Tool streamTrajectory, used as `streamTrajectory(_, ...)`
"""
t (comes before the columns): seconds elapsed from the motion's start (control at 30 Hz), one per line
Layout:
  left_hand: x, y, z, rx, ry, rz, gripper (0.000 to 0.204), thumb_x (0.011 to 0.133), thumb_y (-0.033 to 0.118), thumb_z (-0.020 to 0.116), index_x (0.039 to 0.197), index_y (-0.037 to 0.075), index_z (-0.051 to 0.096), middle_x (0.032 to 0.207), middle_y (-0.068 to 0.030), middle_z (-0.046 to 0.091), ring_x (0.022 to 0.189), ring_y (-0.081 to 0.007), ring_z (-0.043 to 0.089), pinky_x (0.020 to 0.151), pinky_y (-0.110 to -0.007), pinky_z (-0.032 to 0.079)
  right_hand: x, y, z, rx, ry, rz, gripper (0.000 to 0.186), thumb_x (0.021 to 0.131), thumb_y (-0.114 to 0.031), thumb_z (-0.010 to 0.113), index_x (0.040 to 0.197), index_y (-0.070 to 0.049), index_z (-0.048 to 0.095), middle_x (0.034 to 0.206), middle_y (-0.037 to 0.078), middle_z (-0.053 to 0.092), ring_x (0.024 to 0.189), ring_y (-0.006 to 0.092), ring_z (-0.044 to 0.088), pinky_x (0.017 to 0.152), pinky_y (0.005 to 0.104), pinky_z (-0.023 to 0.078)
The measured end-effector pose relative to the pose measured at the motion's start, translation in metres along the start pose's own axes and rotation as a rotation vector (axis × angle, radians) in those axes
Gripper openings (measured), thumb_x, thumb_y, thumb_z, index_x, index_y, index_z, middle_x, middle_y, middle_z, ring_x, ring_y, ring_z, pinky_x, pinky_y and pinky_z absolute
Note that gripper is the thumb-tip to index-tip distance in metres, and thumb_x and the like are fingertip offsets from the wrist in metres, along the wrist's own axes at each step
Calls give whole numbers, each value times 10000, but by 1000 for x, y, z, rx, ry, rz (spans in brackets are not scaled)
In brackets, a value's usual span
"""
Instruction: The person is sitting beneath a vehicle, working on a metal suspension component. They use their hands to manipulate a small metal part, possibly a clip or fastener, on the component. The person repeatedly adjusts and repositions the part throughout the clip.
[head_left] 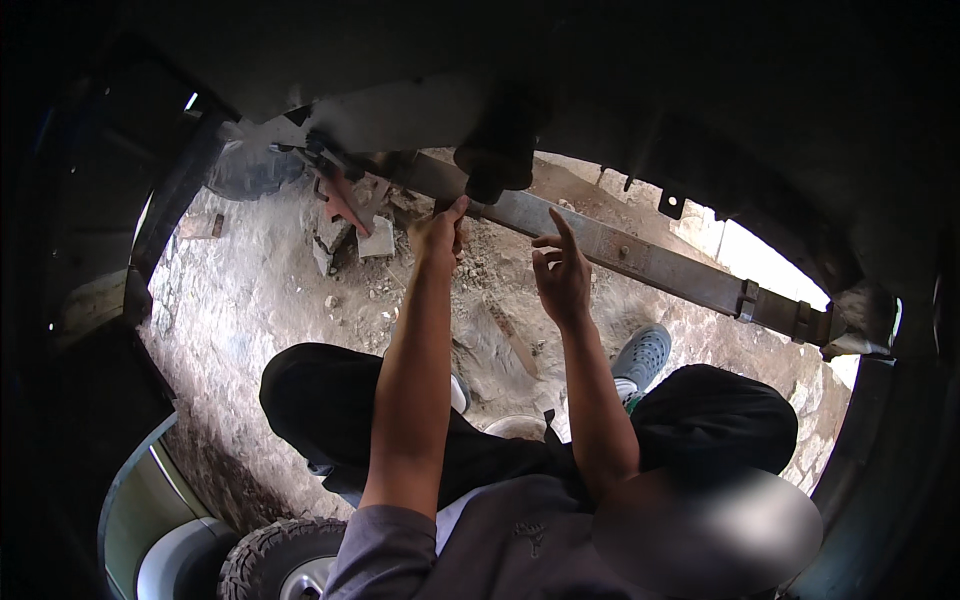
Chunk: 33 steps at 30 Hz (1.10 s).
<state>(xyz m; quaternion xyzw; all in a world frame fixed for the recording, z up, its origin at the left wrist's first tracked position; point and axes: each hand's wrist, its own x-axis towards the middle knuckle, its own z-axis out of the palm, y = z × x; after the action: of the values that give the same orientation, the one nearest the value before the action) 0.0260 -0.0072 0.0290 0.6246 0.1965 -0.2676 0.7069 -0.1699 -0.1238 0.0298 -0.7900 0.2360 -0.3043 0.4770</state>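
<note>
Rusted steel leaf spring (640, 255), a long flat bar, runs on a slant from the upper middle of the view down to the right beneath a dark vehicle underbody (600, 80), with small clamps (748, 298) near its right end. Left hand (440, 235): forearm bare, stretched straight up from the lower edge, wrist straight, fingers curled in a narrow grip at the bar's left end just below a dark round fitting (500, 150); whether they close on a small tool or on the bar itself cannot be told. Right hand (562, 275): forearm raised and angled slightly inward, palm turned toward the left hand, index finger extended upward with its tip touching or just short of the bar's lower edge, remaining fingers half bent, grip wide and empty. Both hands near one another, not touching. Below: dry rocky ground (260, 300); stacked stone blocks (360, 235) under a reddish bracket (340, 200) at upper left; a tyre (255, 170) behind them; person's knees in dark trousers, one grey shoe (642, 355); a knobbly tyre (280, 560) at the lower edge.
</note>
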Motion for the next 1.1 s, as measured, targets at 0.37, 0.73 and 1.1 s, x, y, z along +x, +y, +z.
streamTrajectory(0.37,5,4,16,176,122,162,368,802,234,933,868,-27,682,654,-56,652,452,-150,580,377,-323,406,2,-18,8,7,20,-13,717,895,-3,687,1561,-171,480,1044,84,761,785,169,737,739,334,591)
streamTrajectory(0.73,-4,-4,19,82,140,60,415,785,313,944,809,10,662,662,-67,674,451,-153,575,384,-314,372,1,3,14,-10,-13,54,741,891,-5,683,1572,-191,460,1053,92,767,785,181,745,750,346,593)
streamTrajectory(1.1,25,0,6,130,19,37,374,822,296,922,737,49,655,577,-57,613,402,-132,502,369,-323,314,2,6,9,56,26,74,688,912,-1,636,1557,-179,478,1036,97,775,755,158,740,697,315,581)
